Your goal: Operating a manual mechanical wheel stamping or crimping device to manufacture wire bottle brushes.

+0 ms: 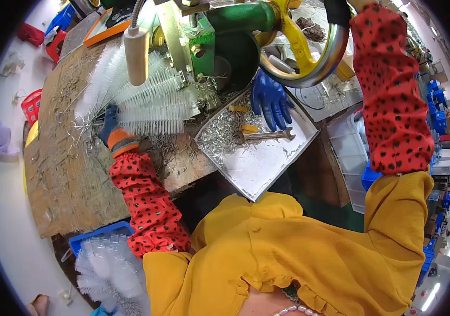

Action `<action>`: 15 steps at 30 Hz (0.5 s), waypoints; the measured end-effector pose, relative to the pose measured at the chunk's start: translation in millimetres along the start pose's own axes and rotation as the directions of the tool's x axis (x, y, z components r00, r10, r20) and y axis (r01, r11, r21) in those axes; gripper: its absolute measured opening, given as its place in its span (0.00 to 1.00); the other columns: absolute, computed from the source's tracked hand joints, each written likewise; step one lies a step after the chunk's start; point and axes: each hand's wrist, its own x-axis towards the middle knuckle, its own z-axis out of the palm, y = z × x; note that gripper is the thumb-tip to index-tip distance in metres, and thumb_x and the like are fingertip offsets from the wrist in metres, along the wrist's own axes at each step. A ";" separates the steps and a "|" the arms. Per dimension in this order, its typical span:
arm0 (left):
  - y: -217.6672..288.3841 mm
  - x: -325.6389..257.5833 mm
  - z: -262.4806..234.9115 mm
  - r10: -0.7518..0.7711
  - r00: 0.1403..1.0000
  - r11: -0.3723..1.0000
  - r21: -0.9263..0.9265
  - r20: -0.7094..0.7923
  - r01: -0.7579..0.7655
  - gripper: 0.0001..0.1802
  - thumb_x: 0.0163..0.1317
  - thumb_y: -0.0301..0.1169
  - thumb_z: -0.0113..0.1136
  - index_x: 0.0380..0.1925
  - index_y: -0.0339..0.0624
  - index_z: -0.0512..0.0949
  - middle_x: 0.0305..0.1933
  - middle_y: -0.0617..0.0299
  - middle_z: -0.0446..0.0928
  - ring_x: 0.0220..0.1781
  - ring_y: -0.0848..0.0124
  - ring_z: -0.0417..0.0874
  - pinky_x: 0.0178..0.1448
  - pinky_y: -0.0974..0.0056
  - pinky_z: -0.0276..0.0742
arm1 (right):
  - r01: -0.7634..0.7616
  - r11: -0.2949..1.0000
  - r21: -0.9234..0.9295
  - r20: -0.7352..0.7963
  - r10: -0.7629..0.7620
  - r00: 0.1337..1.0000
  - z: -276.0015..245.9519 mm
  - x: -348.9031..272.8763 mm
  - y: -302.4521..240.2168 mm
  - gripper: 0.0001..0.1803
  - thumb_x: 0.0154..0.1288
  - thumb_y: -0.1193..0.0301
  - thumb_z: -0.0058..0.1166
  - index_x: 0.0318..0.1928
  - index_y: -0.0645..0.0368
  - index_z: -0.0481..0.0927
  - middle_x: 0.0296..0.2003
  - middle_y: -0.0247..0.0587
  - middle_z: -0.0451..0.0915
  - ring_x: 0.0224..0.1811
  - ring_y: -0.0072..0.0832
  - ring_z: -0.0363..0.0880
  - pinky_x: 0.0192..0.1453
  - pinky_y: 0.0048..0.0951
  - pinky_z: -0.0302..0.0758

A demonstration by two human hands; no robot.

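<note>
My left hand point(111, 126), in a blue and orange glove, is closed round the wire stems of several white bristle brushes point(154, 113). They fan out over the wooden bench toward a green machine point(201, 50). Looped wire ends point(75, 139) stick out on the other side of that hand. My right arm, in a red dotted sleeve, reaches up past the machine's handwheel point(301, 50). Only a sliver of my right hand point(361, 4) shows at the upper edge, beside the wheel's dark handle point(336, 11); its fingers are out of sight.
A white tray point(259, 176) juts over the bench edge, holding wire scraps, a wrench point(267, 135) and a blue glove point(271, 100). Below the bench point(56, 195), a blue crate point(80, 239) holds more brushes. A lamp point(136, 58) hangs over the bench. A translucent bin point(347, 137) stands right.
</note>
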 end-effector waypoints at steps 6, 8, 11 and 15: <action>8.6 -7.4 10.8 0.032 0.995 0.997 0.071 -0.092 -0.026 0.17 0.49 0.26 0.70 0.39 0.30 0.80 0.37 0.56 0.81 0.30 0.64 0.81 0.35 0.61 0.80 | 0.166 0.985 -0.042 -0.017 -0.167 0.986 1.3 9.1 8.8 0.10 0.59 0.70 0.50 0.30 0.63 0.81 0.18 0.40 0.76 0.18 0.26 0.74 0.24 0.28 0.71; 8.0 -6.1 12.9 0.042 0.996 0.996 0.080 -0.079 -0.035 0.18 0.49 0.26 0.71 0.40 0.29 0.80 0.37 0.56 0.81 0.30 0.64 0.81 0.35 0.60 0.80 | 0.510 0.797 -0.323 -0.129 -0.571 0.811 9.7 -35.6 -0.5 0.11 0.60 0.70 0.49 0.35 0.65 0.79 0.20 0.41 0.76 0.19 0.26 0.74 0.25 0.28 0.71; 2.2 -1.3 13.1 0.026 0.999 1.000 -0.005 -0.036 -0.027 0.18 0.49 0.26 0.71 0.40 0.29 0.80 0.37 0.56 0.81 0.30 0.65 0.81 0.35 0.61 0.80 | -0.171 0.877 0.449 -0.414 0.374 0.830 65.8 -122.4 -17.4 0.18 0.57 0.66 0.60 0.42 0.66 0.73 0.23 0.40 0.77 0.25 0.27 0.77 0.32 0.29 0.73; -3.5 14.2 13.9 0.169 0.986 0.984 0.063 -0.008 -0.168 0.16 0.51 0.27 0.69 0.39 0.29 0.81 0.36 0.56 0.81 0.30 0.66 0.81 0.35 0.62 0.79 | 0.072 0.816 0.573 -0.641 0.392 0.660 143.5 -165.4 -7.5 0.17 0.62 0.69 0.58 0.46 0.64 0.68 0.27 0.36 0.77 0.26 0.20 0.79 0.31 0.23 0.76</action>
